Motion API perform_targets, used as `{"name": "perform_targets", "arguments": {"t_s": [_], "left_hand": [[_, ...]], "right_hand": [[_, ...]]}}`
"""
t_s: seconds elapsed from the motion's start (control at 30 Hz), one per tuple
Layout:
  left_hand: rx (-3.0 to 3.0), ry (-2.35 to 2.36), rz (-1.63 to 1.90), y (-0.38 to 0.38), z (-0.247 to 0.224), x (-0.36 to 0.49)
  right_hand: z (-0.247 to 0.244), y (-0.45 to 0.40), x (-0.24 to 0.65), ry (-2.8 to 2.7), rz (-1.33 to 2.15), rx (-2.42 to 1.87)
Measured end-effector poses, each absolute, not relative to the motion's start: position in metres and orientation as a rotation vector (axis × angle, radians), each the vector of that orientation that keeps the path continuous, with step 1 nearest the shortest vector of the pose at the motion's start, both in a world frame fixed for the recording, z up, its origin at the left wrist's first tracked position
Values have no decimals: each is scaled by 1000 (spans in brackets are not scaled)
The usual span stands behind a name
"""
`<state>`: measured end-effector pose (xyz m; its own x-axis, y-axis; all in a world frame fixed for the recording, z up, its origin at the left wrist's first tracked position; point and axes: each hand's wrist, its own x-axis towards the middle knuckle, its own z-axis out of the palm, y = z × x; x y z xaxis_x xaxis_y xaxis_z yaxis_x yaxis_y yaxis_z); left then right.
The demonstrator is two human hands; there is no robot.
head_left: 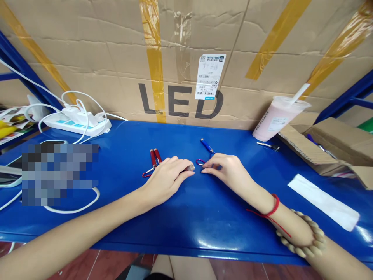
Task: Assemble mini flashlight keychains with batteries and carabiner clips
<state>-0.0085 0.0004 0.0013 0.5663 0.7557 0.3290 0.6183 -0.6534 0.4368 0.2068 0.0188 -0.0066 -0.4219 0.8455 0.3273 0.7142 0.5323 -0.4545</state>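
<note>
My left hand (171, 175) is closed over a small, clear-grey object (190, 167) whose end shows between thumb and fingers; its kind cannot be made out. Just behind that hand lie two red metal tubes (155, 156) with a red carabiner (148, 172). To the right, my right hand (225, 167) pinches the edge of a dark red carabiner (199, 162), its thumb and index fingertip close together. A blue metal tube (206, 145) lies just beyond these fingers and appears linked to that carabiner. A narrow gap separates my two hands, both low over the blue table (186, 225).
At the back left stands a white power strip (78, 123) with cables. A blurred patch (58, 171) covers things at left. On the right are a pink drink cup (276, 118), a key (268, 146), an open cardboard box (329, 147) and a white strip (323, 201). A large carton (116, 58) walls the back.
</note>
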Motion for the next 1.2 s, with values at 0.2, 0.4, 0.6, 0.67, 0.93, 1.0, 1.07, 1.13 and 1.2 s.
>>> {"name": "perform_targets", "arguments": {"t_s": [0.2,0.4,0.6,0.67,0.93,1.0,1.07,1.13,1.2], "left_hand": [[2500,1015,708,1,-1,-8],[2389,974,718,-2,1,-6],[2421,901,698,-3,-3,-8],[2460,870,658,-3,-5,-9],[2553,919,485,-6,-12,-10],[2591,935,438,-6,-13,-10],[2629,956,410,-7,-15,-11],[2661,980,406,-7,-16,-10],[2692,1003,427,-7,-16,-10]], "right_hand": [[4,10,195,-1996,459,-1020],[9,0,188,-1918,554,-842],[8,5,191,-1945,770,-908],[7,7,192,-1963,866,-972],[-1,9,196,-2098,953,-947],[-1,8,197,-2193,877,-864],[0,7,199,-2295,787,-782],[1,6,201,-2400,665,-737],[1,3,202,-2494,512,-730]]}}
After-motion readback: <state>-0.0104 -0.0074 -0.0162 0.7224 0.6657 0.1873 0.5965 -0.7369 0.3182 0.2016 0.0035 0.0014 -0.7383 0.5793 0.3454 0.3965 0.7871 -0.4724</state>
